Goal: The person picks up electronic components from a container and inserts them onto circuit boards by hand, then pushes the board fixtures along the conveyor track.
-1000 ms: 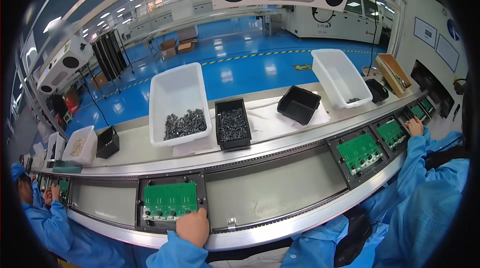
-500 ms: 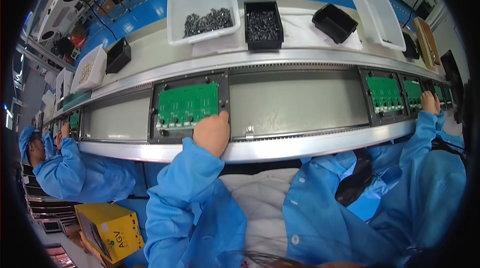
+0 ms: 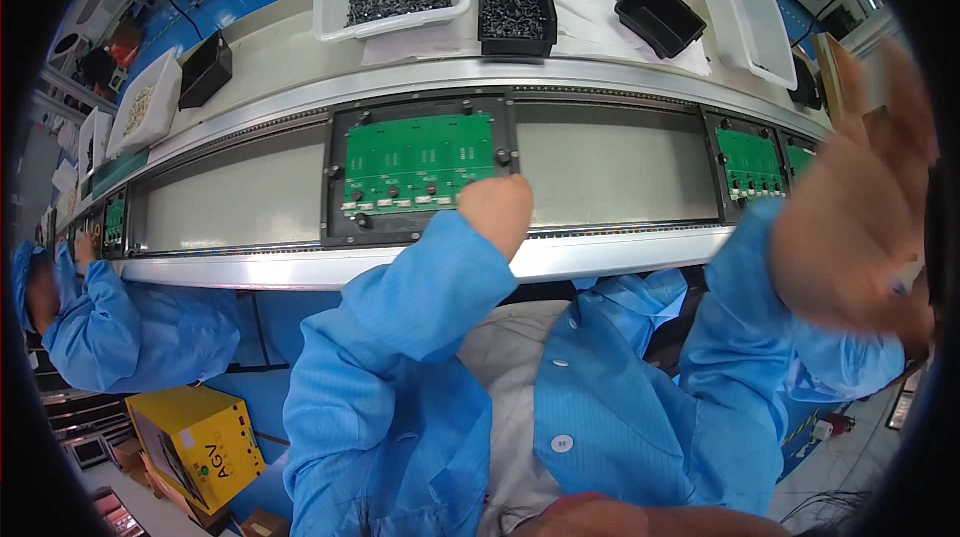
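Observation:
My left hand (image 3: 497, 215) is closed on the lower right edge of a black carrier frame (image 3: 425, 229) in the rail. A green circuit board (image 3: 420, 152) lies flat in that frame, with small white connectors and round black parts along its near side. My right hand (image 3: 850, 217) is raised at the far right, large and smeared by motion. Its fingers are too blurred to show whether anything is in them. Behind it, more green boards (image 3: 748, 162) sit in black carriers.
Beyond the rail stand a white bin (image 3: 335, 27) and a black bin (image 3: 515, 49) of small black parts. A black tray (image 3: 660, 22) and a tall white bin (image 3: 745, 17) are farther right. A co-worker (image 3: 140, 322) works at the left; a yellow box (image 3: 195, 447) stands below.
The carrier with its board has shifted right along the rail together with my left hand. My right hand has come up into view at the right. The whole view has shifted somewhat.

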Tool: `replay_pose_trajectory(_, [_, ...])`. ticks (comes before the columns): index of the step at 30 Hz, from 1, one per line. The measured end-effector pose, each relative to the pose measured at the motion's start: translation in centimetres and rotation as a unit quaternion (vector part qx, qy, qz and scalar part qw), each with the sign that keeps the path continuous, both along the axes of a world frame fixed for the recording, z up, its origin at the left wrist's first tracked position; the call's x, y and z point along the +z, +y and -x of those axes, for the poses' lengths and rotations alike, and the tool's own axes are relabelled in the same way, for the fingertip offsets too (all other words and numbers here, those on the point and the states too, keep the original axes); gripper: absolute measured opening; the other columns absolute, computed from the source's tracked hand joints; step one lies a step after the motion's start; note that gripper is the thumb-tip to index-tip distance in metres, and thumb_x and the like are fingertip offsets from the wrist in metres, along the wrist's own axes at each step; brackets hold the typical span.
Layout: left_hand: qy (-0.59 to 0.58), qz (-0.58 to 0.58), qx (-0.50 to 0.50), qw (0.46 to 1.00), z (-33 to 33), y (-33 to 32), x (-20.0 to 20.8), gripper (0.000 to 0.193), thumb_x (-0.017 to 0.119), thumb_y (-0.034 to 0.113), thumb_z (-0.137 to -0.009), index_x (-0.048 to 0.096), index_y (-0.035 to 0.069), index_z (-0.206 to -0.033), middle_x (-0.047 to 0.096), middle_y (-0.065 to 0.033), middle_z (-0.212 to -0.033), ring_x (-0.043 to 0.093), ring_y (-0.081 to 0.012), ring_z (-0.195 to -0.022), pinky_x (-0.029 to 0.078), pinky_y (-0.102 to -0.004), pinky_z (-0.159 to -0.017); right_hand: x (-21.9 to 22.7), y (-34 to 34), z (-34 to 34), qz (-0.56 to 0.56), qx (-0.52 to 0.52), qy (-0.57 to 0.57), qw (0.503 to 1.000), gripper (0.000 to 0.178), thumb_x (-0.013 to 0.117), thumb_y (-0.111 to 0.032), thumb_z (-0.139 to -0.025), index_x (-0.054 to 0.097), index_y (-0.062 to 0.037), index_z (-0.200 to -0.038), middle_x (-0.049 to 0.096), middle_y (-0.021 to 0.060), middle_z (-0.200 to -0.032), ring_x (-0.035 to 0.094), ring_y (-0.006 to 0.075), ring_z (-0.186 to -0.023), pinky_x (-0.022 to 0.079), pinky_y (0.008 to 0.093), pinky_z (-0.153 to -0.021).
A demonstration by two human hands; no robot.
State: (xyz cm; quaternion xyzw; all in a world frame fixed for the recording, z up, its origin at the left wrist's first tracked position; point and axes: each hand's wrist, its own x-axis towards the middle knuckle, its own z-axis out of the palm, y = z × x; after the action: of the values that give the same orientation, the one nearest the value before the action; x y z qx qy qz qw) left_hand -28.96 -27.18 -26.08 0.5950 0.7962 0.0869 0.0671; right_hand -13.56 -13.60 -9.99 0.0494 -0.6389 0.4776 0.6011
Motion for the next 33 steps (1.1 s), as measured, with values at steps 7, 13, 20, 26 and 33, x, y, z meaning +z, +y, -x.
replay_pose_trajectory(7, [-0.212, -0.074, -0.219, 0.950, 6.9, -0.6, 2.2, 0.023, 0.048, 0.009, -0.081, 0.069, 0.001, -0.084, 0.068, -0.0181, -0.081, 0.065, -0.0289, -0.070, 0.051, -0.0370, -0.060, -8.4, -5.5, 15.1, -0.001, -0.084, -0.247, 0.965, 0.034, 0.038, -0.022, -0.096, 0.051, -0.0037, -0.122, 0.062, 0.0120, -0.109, 0.056, 0.0202, -0.102, 0.041, 0.0320, -0.091])
replay_pose_trajectory(13, [-0.832, -0.085, 0.025, 0.548, 16.8, -0.3, 0.5, 0.029, 0.041, 0.015, -0.093, 0.062, 0.000, -0.106, 0.065, -0.0135, -0.089, 0.062, -0.0238, -0.084, 0.049, -0.0302, -0.073, -13.3, -5.5, 16.0, -0.047, -0.095, -0.320, 0.942, 0.033, 0.054, -0.011, -0.084, 0.054, -0.0047, -0.116, 0.060, 0.0112, -0.114, 0.055, 0.0223, -0.103, 0.039, 0.0335, -0.094])
replay_pose_trajectory(20, [-0.917, -0.141, 0.076, 0.365, 17.4, -3.0, -1.2, 0.046, 0.035, 0.031, -0.101, 0.045, -0.003, -0.130, 0.055, -0.0171, -0.119, 0.055, -0.0250, -0.110, 0.045, -0.0350, -0.092, -15.1, -6.3, 17.1, -0.203, -0.086, -0.386, 0.896, 0.033, 0.067, -0.007, -0.070, 0.062, -0.0070, -0.102, 0.055, 0.0118, -0.122, 0.051, 0.0286, -0.110, 0.039, 0.0381, -0.097])
replay_pose_trajectory(26, [-0.933, -0.133, 0.051, 0.331, 16.3, -3.0, -1.4, 0.055, 0.028, 0.039, -0.102, 0.040, -0.004, -0.134, 0.050, -0.0188, -0.126, 0.050, -0.0271, -0.120, 0.041, -0.0381, -0.099, -15.5, -6.7, 16.9, -0.233, -0.095, -0.438, 0.863, 0.029, 0.072, -0.010, -0.066, 0.065, -0.0076, -0.094, 0.054, 0.0119, -0.125, 0.048, 0.0313, -0.114, 0.040, 0.0410, -0.096])
replay_pose_trajectory(33, [-0.936, -0.095, -0.057, 0.334, 15.7, -4.2, -2.0, 0.058, 0.024, 0.042, -0.102, 0.038, -0.003, -0.135, 0.050, -0.0179, -0.127, 0.051, -0.0259, -0.118, 0.041, -0.0368, -0.096, -15.9, -7.9, 17.1, -0.237, -0.072, -0.423, 0.872, 0.025, 0.073, -0.011, -0.066, 0.065, -0.0074, -0.089, 0.055, 0.0117, -0.124, 0.049, 0.0311, -0.114, 0.040, 0.0429, -0.095])
